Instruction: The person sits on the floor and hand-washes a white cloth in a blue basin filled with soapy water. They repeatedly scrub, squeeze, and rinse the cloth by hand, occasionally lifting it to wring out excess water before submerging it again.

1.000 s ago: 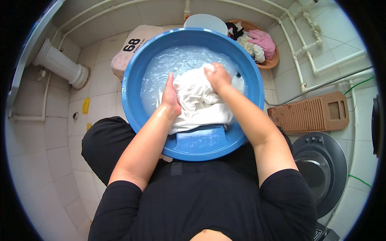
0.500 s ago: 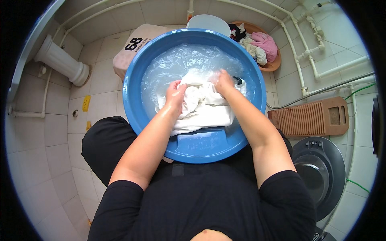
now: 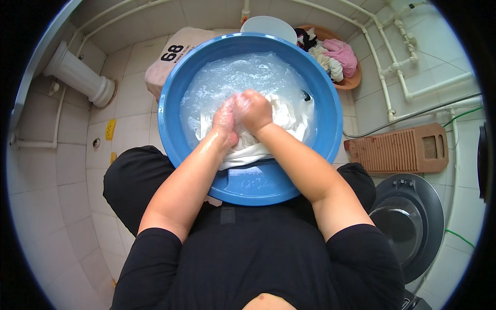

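A wet white garment [image 3: 285, 116] lies bunched in the cloudy, sudsy water of a large blue basin [image 3: 173, 132]. A small dark patch or trim shows near its right end. My left hand [image 3: 225, 122] and my right hand [image 3: 254, 110] press against each other above the near left part of the garment. The right is closed like a fist, its fingertips smeared by motion. The left is closed on a fold of the cloth. What lies between the two palms is mostly hidden. Both hands are wet.
A tan washboard [image 3: 395, 150] rests right of the basin, beside a dark lidded machine [image 3: 408, 222]. Behind stand a white tub [image 3: 269, 27] and an orange-brown basin [image 3: 353, 82] of clothes. A covered pale pink seat [image 3: 157, 77] is at far left. White pipes [image 3: 369, 46] run along the walls.
My right hand has swung left from the garment's right side and now meets my left hand. The cloth between them has bunched and shifted, leaving more of its right part visible.
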Demonstrator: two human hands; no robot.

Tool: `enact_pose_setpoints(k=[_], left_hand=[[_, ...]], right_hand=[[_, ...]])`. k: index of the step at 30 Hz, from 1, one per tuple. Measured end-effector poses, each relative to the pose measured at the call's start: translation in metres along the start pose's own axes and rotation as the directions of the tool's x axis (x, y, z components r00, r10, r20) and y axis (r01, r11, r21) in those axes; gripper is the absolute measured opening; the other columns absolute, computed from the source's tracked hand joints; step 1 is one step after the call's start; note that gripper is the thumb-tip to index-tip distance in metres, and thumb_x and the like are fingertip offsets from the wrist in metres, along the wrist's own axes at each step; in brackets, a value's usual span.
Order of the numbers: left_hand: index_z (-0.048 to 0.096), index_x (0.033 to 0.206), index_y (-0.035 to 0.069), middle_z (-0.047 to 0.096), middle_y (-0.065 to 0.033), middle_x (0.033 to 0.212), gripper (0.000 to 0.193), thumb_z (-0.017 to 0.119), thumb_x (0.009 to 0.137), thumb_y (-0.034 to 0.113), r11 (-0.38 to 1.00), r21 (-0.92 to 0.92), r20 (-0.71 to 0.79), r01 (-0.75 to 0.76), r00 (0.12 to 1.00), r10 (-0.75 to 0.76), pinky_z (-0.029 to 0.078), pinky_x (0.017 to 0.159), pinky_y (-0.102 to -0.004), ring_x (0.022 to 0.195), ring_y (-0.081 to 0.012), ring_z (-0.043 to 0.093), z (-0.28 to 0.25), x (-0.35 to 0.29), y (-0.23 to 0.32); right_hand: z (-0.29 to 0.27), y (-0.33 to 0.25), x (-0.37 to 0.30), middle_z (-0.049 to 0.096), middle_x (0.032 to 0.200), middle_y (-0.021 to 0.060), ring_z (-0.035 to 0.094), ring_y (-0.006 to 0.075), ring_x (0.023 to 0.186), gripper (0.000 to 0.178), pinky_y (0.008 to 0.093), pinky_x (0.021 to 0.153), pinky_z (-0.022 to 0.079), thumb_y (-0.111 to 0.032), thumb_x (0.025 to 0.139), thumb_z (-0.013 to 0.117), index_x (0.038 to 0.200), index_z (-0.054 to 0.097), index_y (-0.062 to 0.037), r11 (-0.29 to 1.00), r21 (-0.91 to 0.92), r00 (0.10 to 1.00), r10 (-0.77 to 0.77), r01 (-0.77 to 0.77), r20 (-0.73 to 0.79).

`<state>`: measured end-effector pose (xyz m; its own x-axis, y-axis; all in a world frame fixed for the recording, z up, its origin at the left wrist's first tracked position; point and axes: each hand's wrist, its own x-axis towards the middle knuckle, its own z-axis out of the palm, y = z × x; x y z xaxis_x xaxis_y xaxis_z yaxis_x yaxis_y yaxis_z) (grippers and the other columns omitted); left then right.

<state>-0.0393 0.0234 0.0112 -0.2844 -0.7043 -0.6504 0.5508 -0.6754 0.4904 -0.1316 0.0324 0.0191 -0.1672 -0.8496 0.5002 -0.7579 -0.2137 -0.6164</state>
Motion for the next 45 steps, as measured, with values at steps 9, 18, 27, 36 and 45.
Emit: enact_pose_setpoints(k=[9,18,27,36,45], left_hand=[[0.055,0.107,0.009,0.058,-0.0082,0.102,0.04,0.044,0.088,0.043,0.98,-0.079,0.394,0.181,0.909,-0.137,0.044,0.083,-0.0337,0.092,-0.0226,0.055,-0.05,0.046,-0.007],[0.05,0.117,0.004,0.056,-0.0131,0.113,0.054,0.049,0.084,0.048,0.974,-0.212,0.094,0.076,0.994,-0.058,0.039,0.093,-0.0468,0.105,-0.0308,0.052,0.0,-0.005,0.014],[0.044,0.119,0.001,0.051,-0.0138,0.117,0.044,0.057,0.086,0.027,0.942,0.144,-0.135,-0.302,0.937,0.321,0.042,0.09,-0.0417,0.106,-0.0266,0.051,-0.011,0.014,0.003],[0.054,0.092,0.009,0.058,-0.0058,0.087,0.04,0.043,0.089,0.048,0.951,-0.221,0.608,0.218,0.793,-0.04,0.048,0.077,-0.0363,0.084,-0.0202,0.057,-0.024,0.02,0.014],[0.057,0.103,0.005,0.063,-0.0105,0.096,0.037,0.036,0.092,0.033,0.994,-0.092,0.267,0.066,0.963,-0.039,0.046,0.085,-0.0382,0.092,-0.0253,0.06,0.004,-0.015,0.021]], right_hand=[[-0.009,-0.04,-0.031,0.054,0.06,0.0138,0.055,0.0321,0.058,0.023,0.0384,0.054,0.045,-0.02,0.078,0.057,0.061,0.053,-0.0064,0.975,0.21,0.985,-0.107,0.077,0.132],[-0.014,0.108,0.037,0.062,0.097,0.0152,0.059,0.033,0.084,0.039,0.0377,0.073,0.045,-0.046,0.08,0.056,0.088,0.063,-0.0081,0.823,0.184,0.825,0.466,-0.537,0.32],[-0.044,0.108,0.023,0.062,0.103,0.0109,0.059,0.0282,0.092,0.04,0.035,0.079,0.046,-0.039,0.071,0.066,0.095,0.064,-0.0071,0.672,-0.338,0.556,0.738,-0.659,0.383],[-0.029,-0.048,-0.022,0.058,0.097,0.0107,0.056,0.0298,0.088,0.02,0.0365,0.076,0.046,-0.018,0.059,0.065,0.072,0.058,-0.0055,0.91,0.285,0.923,-0.352,0.3,0.152],[0.003,0.059,0.009,0.054,0.096,0.0145,0.056,0.0335,0.082,0.032,0.0397,0.072,0.046,-0.038,0.078,0.058,0.078,0.056,-0.0062,0.969,-0.142,0.976,0.213,-0.204,0.051]])
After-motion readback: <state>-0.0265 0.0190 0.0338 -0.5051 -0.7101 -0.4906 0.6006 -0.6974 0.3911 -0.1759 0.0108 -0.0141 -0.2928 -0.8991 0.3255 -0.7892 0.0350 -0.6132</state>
